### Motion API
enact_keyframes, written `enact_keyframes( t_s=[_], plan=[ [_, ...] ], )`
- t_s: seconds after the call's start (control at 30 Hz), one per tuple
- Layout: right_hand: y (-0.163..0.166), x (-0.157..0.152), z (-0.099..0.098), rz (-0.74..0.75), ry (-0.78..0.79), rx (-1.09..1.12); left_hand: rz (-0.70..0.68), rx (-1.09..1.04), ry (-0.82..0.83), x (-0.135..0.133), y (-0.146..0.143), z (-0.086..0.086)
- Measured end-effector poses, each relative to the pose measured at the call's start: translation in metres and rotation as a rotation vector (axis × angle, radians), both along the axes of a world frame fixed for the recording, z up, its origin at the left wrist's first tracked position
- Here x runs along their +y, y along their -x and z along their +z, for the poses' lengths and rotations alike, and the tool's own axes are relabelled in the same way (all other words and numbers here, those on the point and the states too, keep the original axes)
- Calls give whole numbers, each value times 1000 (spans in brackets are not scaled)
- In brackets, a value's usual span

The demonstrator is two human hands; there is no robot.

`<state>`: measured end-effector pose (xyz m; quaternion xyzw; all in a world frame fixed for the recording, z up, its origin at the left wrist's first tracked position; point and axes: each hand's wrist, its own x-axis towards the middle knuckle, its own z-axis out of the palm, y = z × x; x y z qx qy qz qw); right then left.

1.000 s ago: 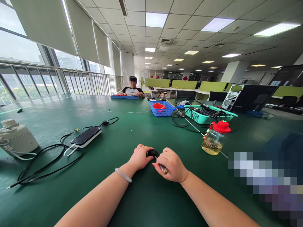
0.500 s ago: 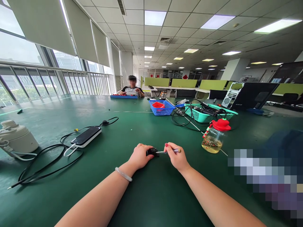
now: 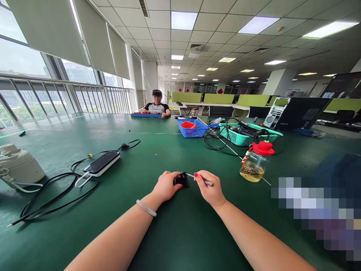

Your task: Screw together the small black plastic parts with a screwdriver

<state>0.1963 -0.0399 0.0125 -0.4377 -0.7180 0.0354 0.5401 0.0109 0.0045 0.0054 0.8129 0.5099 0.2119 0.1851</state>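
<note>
My left hand (image 3: 164,186), with a pale bangle on the wrist, is closed around the left end of a small black object (image 3: 183,180) on the green table. What that object is I cannot make out, and my fingers hide part of it. In my right hand (image 3: 211,187) is a slim screwdriver (image 3: 208,182) with a thin metal shaft. Its shaft slants up to the left, and the tip is at the upper right of the black object. Whether it touches cannot be seen.
Behind my hands stand a blue basket (image 3: 182,131) with a red tray and a teal basket (image 3: 239,140) of cables. A red-lidded jar (image 3: 254,169) is to the right. Leftward lie a power bank (image 3: 103,163), a cable and a white bottle (image 3: 19,165). A person (image 3: 157,103) sits opposite.
The screwdriver has tilted, its tip rising from the black object's right side to its top edge. The black object now shows more of its face. The person opposite has lowered a hand.
</note>
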Motion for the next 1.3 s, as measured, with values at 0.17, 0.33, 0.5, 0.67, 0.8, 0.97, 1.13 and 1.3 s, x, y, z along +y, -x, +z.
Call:
enact_keyframes(
  t_s=[0.17, 0.33, 0.5, 0.67, 0.8, 0.97, 1.13, 1.3],
  plan=[
    [-3, 10, -5, -99, 100, 178, -39, -3, -34, -2, 0, -1],
    [-7, 16, -11, -125, 263, 329, -36, 27, -29, -2, 0, -2],
    [-8, 21, -15, -88, 359, 330, -50, 22, -11, -1, 0, -1],
    [-5, 19, -12, -17, 375, 226, -59, 24, -7, 0, 0, 0],
    [-2, 11, -5, -83, 282, 152, -53, 28, -24, 0, 1, -1],
    [-2, 8, -4, -78, 268, 163, -60, 35, -52, 2, 2, -4],
    [-1, 8, -3, 16, 297, 50, -69, 36, -49, 4, 2, -5],
    [3, -1, 1, 91, 89, -112, -84, 51, -63, 4, 1, -5]
  ],
)
